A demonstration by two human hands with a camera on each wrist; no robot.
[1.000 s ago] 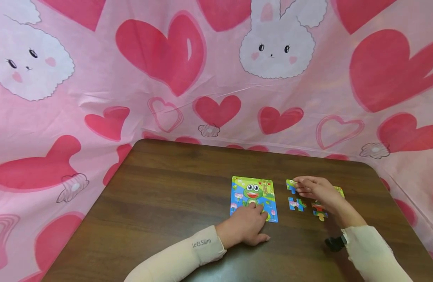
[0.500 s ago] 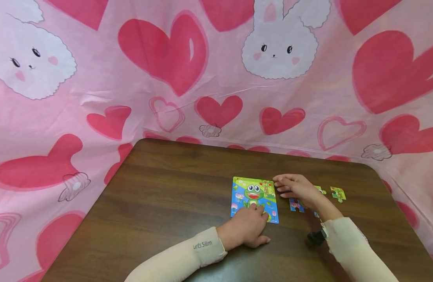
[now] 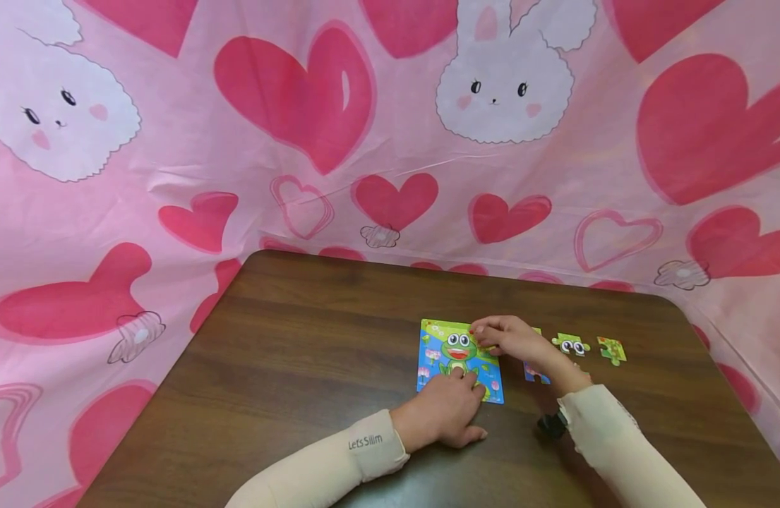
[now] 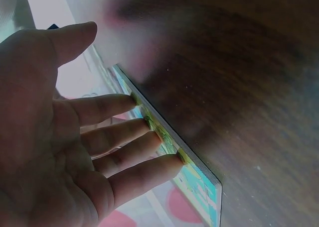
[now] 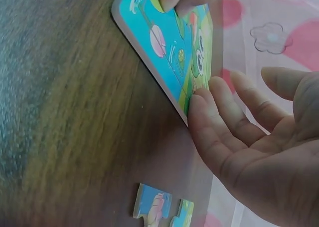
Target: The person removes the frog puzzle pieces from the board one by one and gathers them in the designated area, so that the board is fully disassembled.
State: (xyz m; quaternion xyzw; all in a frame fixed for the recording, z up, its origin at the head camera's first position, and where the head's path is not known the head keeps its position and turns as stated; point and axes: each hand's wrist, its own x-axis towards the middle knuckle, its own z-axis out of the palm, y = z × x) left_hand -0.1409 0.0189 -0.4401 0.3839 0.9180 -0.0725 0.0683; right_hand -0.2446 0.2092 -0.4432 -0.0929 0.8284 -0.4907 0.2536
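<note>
A square frog picture puzzle board [image 3: 433,360] lies on the table in the head view. My left hand [image 3: 447,413] rests its fingertips on the board's lower edge; in the left wrist view those fingers [image 4: 144,174] are nearly straight and the thumb stands apart. Over the board's upper right corner is my right hand [image 3: 517,346]. In the right wrist view its fingertips touch the board [image 5: 164,53] near a corner, with the thumb held away and no loose piece visible in the fingers. Part of the picture is hidden under both hands.
Loose jigsaw pieces lie right of the board: one with frog eyes [image 3: 571,345], one with a tree [image 3: 611,350], and a blue flower piece [image 3: 534,375] partly behind my right arm. The brown wooden table [image 3: 288,367] meets a pink heart-patterned cloth [image 3: 339,204] at its back.
My right hand has moved left from the loose pieces onto the board's upper right corner, uncovering the frog-eyes piece. The left hand has stayed on the board's lower edge.
</note>
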